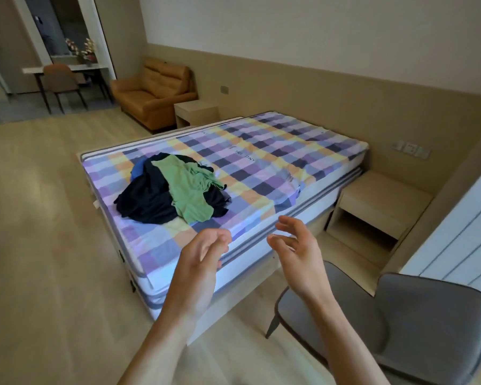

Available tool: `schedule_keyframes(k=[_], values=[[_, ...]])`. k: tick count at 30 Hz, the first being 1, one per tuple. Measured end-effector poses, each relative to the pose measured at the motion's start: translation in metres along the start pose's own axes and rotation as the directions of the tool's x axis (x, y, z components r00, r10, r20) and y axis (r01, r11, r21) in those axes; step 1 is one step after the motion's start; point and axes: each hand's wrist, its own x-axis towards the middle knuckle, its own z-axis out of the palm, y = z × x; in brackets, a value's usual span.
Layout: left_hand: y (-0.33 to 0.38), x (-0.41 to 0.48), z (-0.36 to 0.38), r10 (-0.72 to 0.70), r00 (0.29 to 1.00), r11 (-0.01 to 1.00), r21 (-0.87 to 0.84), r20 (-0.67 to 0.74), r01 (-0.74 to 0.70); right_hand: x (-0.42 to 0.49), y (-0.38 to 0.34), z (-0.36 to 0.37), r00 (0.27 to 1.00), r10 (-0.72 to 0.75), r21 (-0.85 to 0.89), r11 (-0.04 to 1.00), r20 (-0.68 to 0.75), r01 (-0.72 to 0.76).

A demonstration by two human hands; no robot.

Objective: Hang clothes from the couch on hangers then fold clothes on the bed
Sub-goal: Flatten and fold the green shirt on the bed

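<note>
Green top (189,187) lies uppermost on the clothes pile (147,201) near the bed's (289,162) foot edge. Likely soft, light, limp: pinch it at the shoulders. Left grip (203,254) and right grip (297,254) hover by the near edge, fingers apart, empty.

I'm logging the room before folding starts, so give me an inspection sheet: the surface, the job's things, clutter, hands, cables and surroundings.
Surface: bed under a checked sheet, slightly wrinkled.
Job's things: pile of clothes on the bed's near left part, green garment on top of dark ones; couch at the back, no clothes seen on it; no hangers seen.
Clutter: nothing seen.
Hands: left hand and right hand open, holding nothing, raised before the bed's near edge.
Cables: nothing seen.
Surroundings: grey chair at lower right, bedside table beside the bed, brown chair at a table far left.
</note>
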Motion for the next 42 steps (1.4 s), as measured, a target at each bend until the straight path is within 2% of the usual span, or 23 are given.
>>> schedule_keyframes(k=[7, 16, 24, 36, 42], values=[[-0.001, 0.129, 0.044, 0.017, 1.0, 0.999, 0.05, -0.018, -0.016, 0.149, 0.023, -0.003, 0.998, 0.003, 0.013, 1.0, 0.058, -0.003], [-0.033, 0.278, 0.054, -0.068, 0.996, 0.998, 0.004, -0.059, 0.069, 0.296, 0.055, 0.045, 0.989, 0.093, -0.002, 0.996, 0.116, -0.094], [-0.056, 0.434, 0.049, -0.088, 0.996, 0.995, -0.046, 0.005, 0.088, 0.417, 0.06, 0.098, 0.99, 0.127, -0.063, 0.99, 0.062, -0.123], [-0.063, 0.542, 0.067, -0.099, 0.992, 0.988, -0.114, 0.075, 0.107, 0.516, 0.06, 0.116, 0.991, 0.132, -0.102, 0.986, 0.011, -0.131], [-0.083, 0.598, 0.083, -0.126, 0.992, 0.981, -0.151, -0.014, 0.123, 0.581, 0.085, 0.136, 0.987, 0.123, -0.136, 0.985, 0.104, -0.108]])
